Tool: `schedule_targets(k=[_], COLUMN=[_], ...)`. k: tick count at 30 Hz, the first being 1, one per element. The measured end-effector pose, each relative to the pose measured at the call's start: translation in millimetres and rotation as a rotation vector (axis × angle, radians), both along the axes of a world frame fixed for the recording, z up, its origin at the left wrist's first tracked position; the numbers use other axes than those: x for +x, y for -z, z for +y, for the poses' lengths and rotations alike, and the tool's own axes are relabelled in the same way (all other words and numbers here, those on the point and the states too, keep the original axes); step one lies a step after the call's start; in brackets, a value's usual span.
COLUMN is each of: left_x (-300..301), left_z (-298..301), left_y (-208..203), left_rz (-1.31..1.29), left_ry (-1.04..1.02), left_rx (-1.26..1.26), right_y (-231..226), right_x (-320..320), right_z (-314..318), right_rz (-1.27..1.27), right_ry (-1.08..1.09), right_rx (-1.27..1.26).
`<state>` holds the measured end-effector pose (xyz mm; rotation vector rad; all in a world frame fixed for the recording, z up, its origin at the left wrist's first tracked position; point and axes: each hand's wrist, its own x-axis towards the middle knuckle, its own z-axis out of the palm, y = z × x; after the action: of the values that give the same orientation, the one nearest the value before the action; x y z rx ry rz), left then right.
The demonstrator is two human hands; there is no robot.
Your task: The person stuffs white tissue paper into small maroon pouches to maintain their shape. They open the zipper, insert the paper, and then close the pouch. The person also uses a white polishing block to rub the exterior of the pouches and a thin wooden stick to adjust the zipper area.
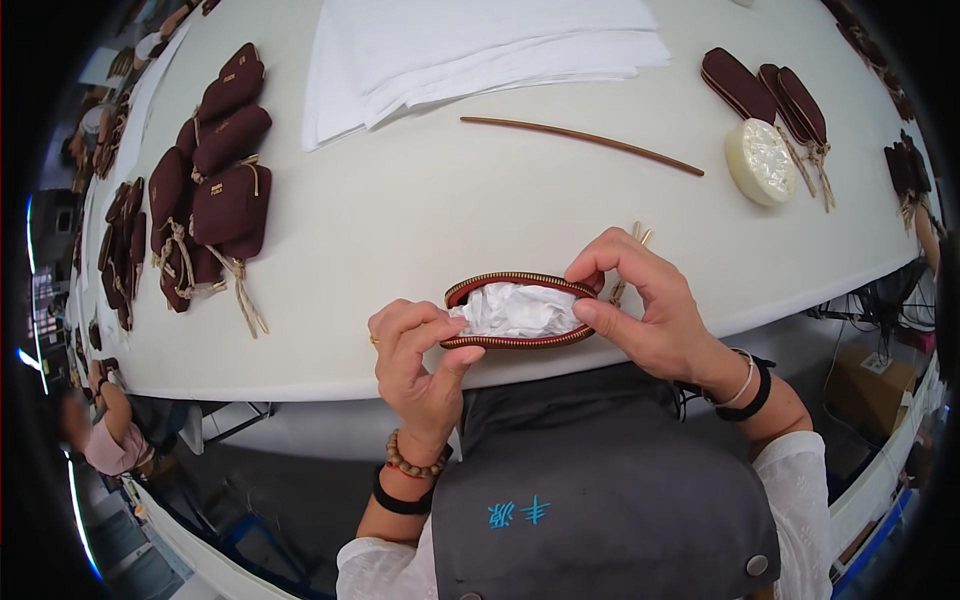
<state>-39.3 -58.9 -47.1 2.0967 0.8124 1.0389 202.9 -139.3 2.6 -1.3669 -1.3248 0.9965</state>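
Note:
A small dark maroon zip pouch (520,342) is held open at the table's near edge, its brass zipper teeth curving round the mouth. Crumpled white tissue paper (515,308) fills the inside. My left hand (415,355) grips the pouch's left end, with fingertips at the paper and the thumb near the lower zipper edge. At the other end, my right hand (645,305) pinches the rim between thumb and forefinger. Part of a beige cord (622,285) shows behind the right hand.
Several maroon pouches (230,205) with cord pulls are heaped at the left. A stack of white paper sheets (480,60) lies at the far side. A thin brown stick (585,138) rests mid-table. At the right are a roll of clear tape (762,163) and more pouches (740,85).

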Motion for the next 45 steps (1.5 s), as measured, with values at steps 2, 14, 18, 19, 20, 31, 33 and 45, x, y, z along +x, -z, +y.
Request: schedule_targets(k=[2, 14, 18, 19, 20, 31, 33, 45], left_x=[-1.4, 46.6, 42.6, 42.8, 41.4, 45.3, 48.5, 57.4], left_z=[4.8, 26.0, 17.5, 13.8, 13.8, 5.8, 3.7, -6.3], left_y=[-4.1, -50.7, -54.8, -51.4, -51.6, -70.0, -72.2, -55.2], left_rz=[0.028, 0.184, 0.132, 0.119, 0.108, 0.301, 0.317, 0.25], left_ry=[0.023, 0.404, 0.358, 0.352, 0.351, 0.418, 0.414, 0.26], left_rx=[-0.053, 0.244, 0.23, 0.223, 0.207, 0.33, 0.22, 0.337], right_y=[-1.1, -1.6, 2.3, -2.4, 1.4, -9.1, -4.9, -24.3], right_x=[0.4, 2.4, 11.6, 13.1, 14.3, -1.7, 13.1, 9.3], right_z=[-0.4, -2.4, -2.4, -3.1, 0.0, -3.7, -4.8, 6.2], right_rz=[0.0, -0.104, 0.194, 0.23, 0.19, -0.234, -0.169, 0.447], right_ry=[0.005, -0.021, -0.088, -0.096, -0.113, -0.112, -0.207, -0.321], right_rx=[-0.006, -0.047, -0.267, -0.331, -0.318, -0.263, -0.406, -0.318])
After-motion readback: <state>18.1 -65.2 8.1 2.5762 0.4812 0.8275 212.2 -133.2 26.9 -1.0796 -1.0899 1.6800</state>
